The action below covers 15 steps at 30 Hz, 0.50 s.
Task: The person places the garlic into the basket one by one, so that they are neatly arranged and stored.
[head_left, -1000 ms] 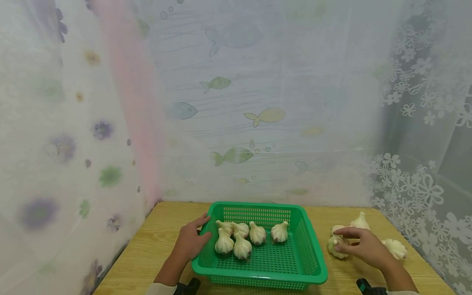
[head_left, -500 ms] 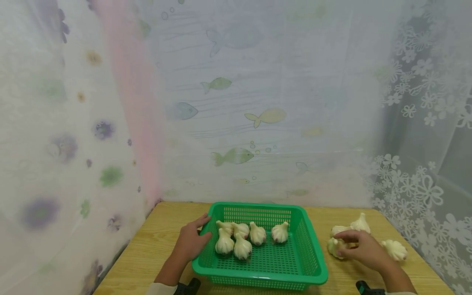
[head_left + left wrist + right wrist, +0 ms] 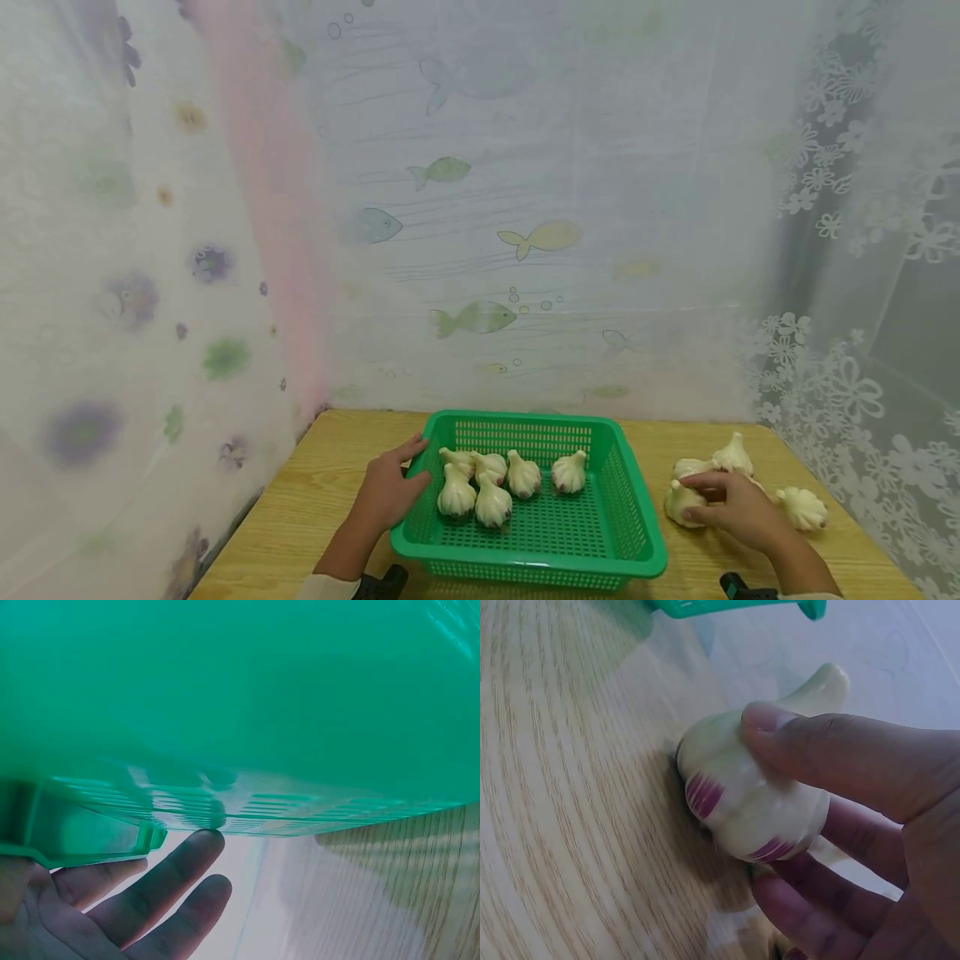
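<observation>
A green plastic basket (image 3: 528, 568) stands on the table with several glossy, pale garlic bulbs inside, such as one at its right (image 3: 569, 472). My left hand (image 3: 385, 493) rests against the basket's left rim. In the left wrist view, its fingers (image 3: 154, 896) extend nearly straight beside the basket's outer wall. To the right of the basket, my right hand (image 3: 742, 510) holds a garlic bulb (image 3: 682, 503). The right wrist view shows the thumb across this bulb's (image 3: 724, 761) side and fingers under the other; purple streaks mark it, and it sits close over the wood.
Around my right hand lie more garlic bulbs: one behind with an upright stem (image 3: 732, 454), one partly covered (image 3: 692, 468), and one to the right (image 3: 803, 508). The wooden table (image 3: 300, 492) ends at a patterned curtain (image 3: 540, 358) along the back and sides.
My right hand has closed its thumb and fingers around the nearest garlic bulb, which now leans slightly differently. The left hand and basket stay in place.
</observation>
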### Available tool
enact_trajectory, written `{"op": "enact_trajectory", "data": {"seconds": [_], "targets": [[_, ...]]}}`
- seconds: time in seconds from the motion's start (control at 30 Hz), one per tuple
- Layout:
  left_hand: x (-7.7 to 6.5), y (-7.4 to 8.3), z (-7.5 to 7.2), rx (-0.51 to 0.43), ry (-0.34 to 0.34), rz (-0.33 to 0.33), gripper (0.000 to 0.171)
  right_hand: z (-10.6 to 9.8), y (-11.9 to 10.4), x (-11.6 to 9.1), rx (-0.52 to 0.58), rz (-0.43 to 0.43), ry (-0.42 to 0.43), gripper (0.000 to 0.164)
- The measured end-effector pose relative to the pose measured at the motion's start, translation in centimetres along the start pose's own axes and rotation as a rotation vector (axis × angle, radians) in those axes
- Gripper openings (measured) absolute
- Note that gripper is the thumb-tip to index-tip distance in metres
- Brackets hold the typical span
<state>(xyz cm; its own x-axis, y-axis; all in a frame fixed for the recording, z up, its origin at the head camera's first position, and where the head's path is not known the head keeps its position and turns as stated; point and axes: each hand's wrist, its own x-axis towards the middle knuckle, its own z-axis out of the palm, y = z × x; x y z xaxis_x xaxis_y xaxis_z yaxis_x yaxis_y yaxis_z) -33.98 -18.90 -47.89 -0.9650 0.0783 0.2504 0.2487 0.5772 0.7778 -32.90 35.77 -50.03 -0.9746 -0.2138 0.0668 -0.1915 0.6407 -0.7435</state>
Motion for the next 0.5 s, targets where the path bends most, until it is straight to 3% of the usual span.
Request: {"op": "enact_trajectory", "data": {"seconds": [0.23, 0.5], "targets": [[0.06, 0.1, -0.11, -0.002, -0.003, -0.003, 0.056, 0.19, -0.23, -0.06, 0.023, -0.001, -0.005, 0.054], [0.18, -0.02, -0.18, -0.004, -0.021, -0.008, 0.056, 0.45, -0.75, -0.19, -0.061, 0.055, 0.076, 0.056]]}}
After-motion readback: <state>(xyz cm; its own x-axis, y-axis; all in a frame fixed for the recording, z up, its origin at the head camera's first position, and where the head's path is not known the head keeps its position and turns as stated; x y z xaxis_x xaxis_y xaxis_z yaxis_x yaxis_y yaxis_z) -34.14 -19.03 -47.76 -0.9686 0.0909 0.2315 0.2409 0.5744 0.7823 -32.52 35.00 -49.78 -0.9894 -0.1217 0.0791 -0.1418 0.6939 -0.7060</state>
